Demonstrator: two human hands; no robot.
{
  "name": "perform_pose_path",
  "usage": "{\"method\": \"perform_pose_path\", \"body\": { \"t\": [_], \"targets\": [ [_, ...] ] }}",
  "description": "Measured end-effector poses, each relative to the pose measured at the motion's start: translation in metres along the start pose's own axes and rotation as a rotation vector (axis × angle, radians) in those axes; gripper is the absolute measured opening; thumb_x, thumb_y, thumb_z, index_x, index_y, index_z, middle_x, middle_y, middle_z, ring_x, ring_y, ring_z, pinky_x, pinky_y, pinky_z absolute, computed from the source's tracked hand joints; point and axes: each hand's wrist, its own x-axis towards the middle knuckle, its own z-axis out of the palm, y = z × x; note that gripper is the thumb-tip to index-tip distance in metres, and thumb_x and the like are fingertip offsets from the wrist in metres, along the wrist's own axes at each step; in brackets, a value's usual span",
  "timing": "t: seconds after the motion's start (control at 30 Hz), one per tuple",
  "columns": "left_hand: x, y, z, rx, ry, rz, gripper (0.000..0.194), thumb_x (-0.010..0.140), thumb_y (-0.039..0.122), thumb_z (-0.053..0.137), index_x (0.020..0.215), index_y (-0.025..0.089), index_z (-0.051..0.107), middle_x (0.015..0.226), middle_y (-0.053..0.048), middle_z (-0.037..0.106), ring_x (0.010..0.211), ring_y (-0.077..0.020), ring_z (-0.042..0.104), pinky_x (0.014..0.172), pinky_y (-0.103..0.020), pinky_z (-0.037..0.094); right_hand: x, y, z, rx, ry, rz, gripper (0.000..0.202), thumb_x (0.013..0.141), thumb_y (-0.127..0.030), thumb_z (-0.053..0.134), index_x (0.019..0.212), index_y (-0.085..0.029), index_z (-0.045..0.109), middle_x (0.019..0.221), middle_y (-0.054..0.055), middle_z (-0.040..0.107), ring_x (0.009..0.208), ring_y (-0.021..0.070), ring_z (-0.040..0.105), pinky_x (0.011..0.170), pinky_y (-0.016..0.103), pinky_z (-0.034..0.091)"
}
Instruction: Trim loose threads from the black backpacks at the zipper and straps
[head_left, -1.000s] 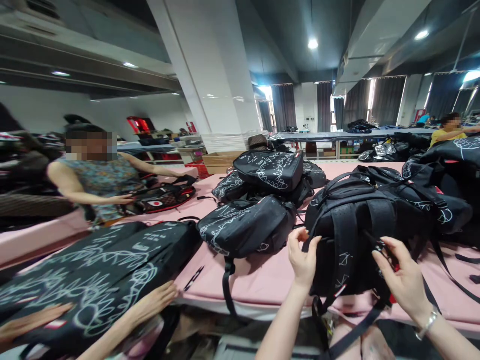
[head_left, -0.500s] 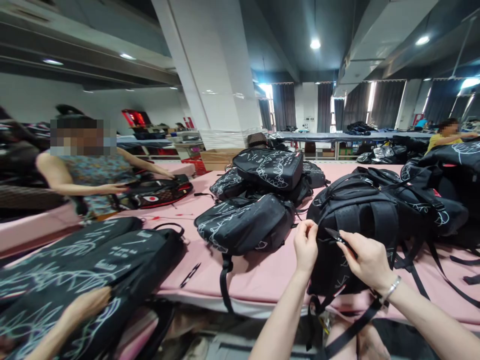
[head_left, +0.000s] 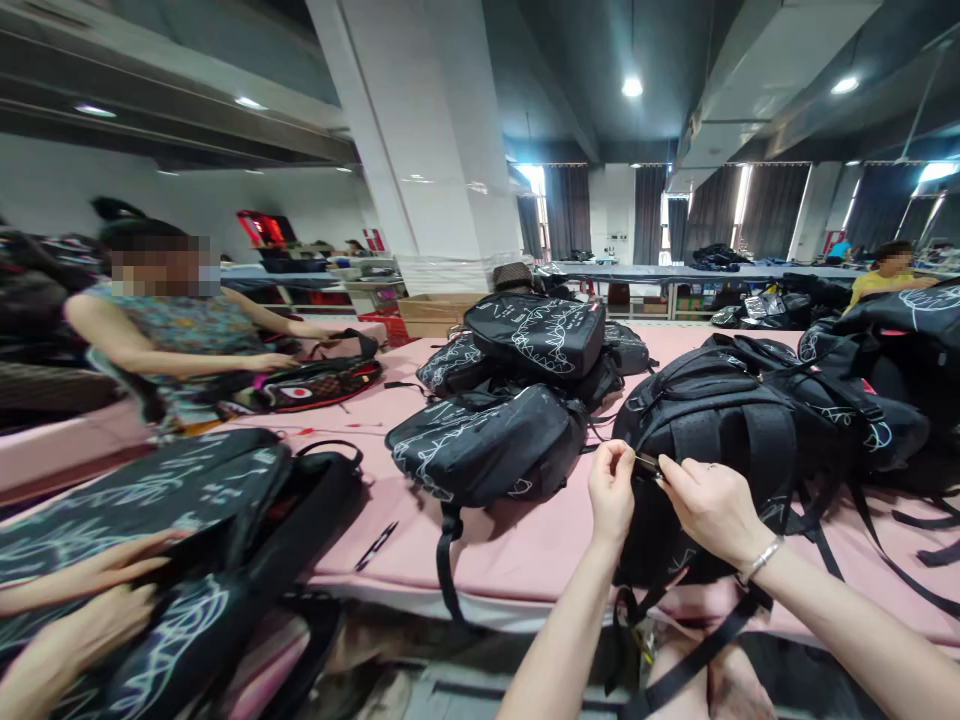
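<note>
A black backpack (head_left: 712, 440) with wide straps stands upright at the near edge of the pink-covered table. At its left side my left hand (head_left: 613, 490) is closed in a pinch; what lies between the fingertips is too small to make out. My right hand (head_left: 705, 500), with a silver bracelet at the wrist, is closed around a small dark pointed tool (head_left: 651, 466). The tool's tip points left and is close to my left fingertips. A black strap hangs below the backpack toward my lap.
More black backpacks (head_left: 487, 440) are piled at mid-table and on the right. Another person's hands (head_left: 105, 590) are on a backpack at the lower left. A seated person (head_left: 172, 330) handles a dark bag behind. A small black item (head_left: 376, 546) lies on the pink cloth (head_left: 525, 550).
My right hand has moved left with the tool, closer to my left hand. At lower left, the other person's second hand has appeared and the backpack there has shifted.
</note>
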Motion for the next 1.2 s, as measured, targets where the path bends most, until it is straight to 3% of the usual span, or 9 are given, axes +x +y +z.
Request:
{"method": "perform_pose_path", "body": {
  "t": [0.27, 0.4, 0.5, 0.57, 0.63, 0.73, 0.9, 1.2],
  "targets": [
    [0.001, 0.005, 0.001, 0.002, -0.001, 0.011, 0.013, 0.078, 0.026, 0.054, 0.07, 0.017, 0.051, 0.067, 0.002, 0.048, 0.065, -0.0111, 0.046, 0.064, -0.022, 0.038, 0.0, 0.004, 0.005, -0.072, -0.018, -0.038, 0.024, 0.088, -0.016, 0.045, 0.105, -0.012, 0.061, 0.062, 0.001, 0.053, 0.052, 0.0132, 0.045, 0.052, 0.028, 0.028],
    [-0.006, 0.0, -0.007, -0.058, 0.065, 0.003, 0.02, 0.081, 0.031, 0.051, 0.068, 0.017, 0.049, 0.065, 0.002, 0.047, 0.063, -0.0106, 0.046, 0.063, -0.022, 0.039, 0.0, 0.004, 0.003, 0.048, 0.007, 0.021, 0.025, 0.092, -0.021, 0.04, 0.101, -0.012, 0.061, 0.065, 0.002, 0.055, 0.054, 0.0123, 0.048, 0.054, 0.027, 0.03],
    [-0.033, -0.021, -0.019, -0.138, 0.154, -0.056, 0.031, 0.085, 0.039, 0.042, 0.066, 0.016, 0.049, 0.066, 0.0, 0.051, 0.065, -0.0119, 0.051, 0.066, -0.024, 0.043, -0.01, 0.0, 0.004, 0.126, 0.0, 0.07, 0.027, 0.093, -0.026, 0.039, 0.101, -0.012, 0.06, 0.068, 0.003, 0.057, 0.057, 0.0122, 0.05, 0.055, 0.026, 0.032],
    [-0.058, -0.042, -0.025, -0.075, 0.162, -0.19, 0.035, 0.086, 0.044, 0.039, 0.068, 0.016, 0.051, 0.065, -0.001, 0.054, 0.063, -0.0122, 0.053, 0.063, -0.025, 0.044, -0.021, -0.005, 0.007, 0.109, -0.05, 0.052, 0.027, 0.093, -0.026, 0.04, 0.104, -0.012, 0.059, 0.068, 0.002, 0.056, 0.056, 0.0125, 0.049, 0.054, 0.027, 0.031],
    [-0.082, -0.062, -0.026, 0.019, 0.135, -0.321, 0.033, 0.082, 0.045, 0.045, 0.073, 0.015, 0.054, 0.067, -0.002, 0.057, 0.063, -0.0129, 0.055, 0.061, -0.025, 0.046, -0.034, -0.01, 0.012, 0.064, -0.121, 0.009, 0.025, 0.091, -0.022, 0.042, 0.107, -0.013, 0.059, 0.067, 0.002, 0.055, 0.054, 0.0128, 0.048, 0.052, 0.028, 0.029],
    [-0.099, -0.08, -0.02, 0.086, 0.103, -0.38, 0.027, 0.074, 0.041, 0.058, 0.079, 0.015, 0.058, 0.071, -0.003, 0.061, 0.066, -0.0146, 0.059, 0.063, -0.026, 0.048, -0.05, -0.015, 0.019, 0.0, -0.208, -0.033, 0.026, 0.085, -0.014, 0.046, 0.108, -0.012, 0.058, 0.067, 0.002, 0.054, 0.053, 0.0134, 0.049, 0.051, 0.028, 0.028],
    [-0.087, -0.084, -0.014, 0.146, 0.108, -0.355, 0.017, 0.072, 0.032, 0.059, 0.075, 0.015, 0.059, 0.066, -0.001, 0.06, 0.063, -0.0142, 0.057, 0.063, -0.026, 0.045, -0.058, -0.018, 0.026, -0.031, -0.314, -0.056, 0.036, 0.075, -0.003, 0.049, 0.109, -0.012, 0.057, 0.069, 0.003, 0.055, 0.057, 0.0136, 0.052, 0.053, 0.028, 0.03],
    [-0.08, -0.083, -0.027, 0.178, 0.053, -0.265, 0.015, 0.071, 0.031, 0.057, 0.066, 0.017, 0.057, 0.063, 0.001, 0.056, 0.063, -0.014, 0.052, 0.063, -0.025, 0.042, -0.064, -0.024, 0.044, 0.0, -0.468, -0.058, 0.042, 0.073, -0.013, 0.062, 0.113, -0.012, 0.052, 0.08, 0.005, 0.06, 0.064, 0.0167, 0.056, 0.056, 0.028, 0.035]
  ]
}}
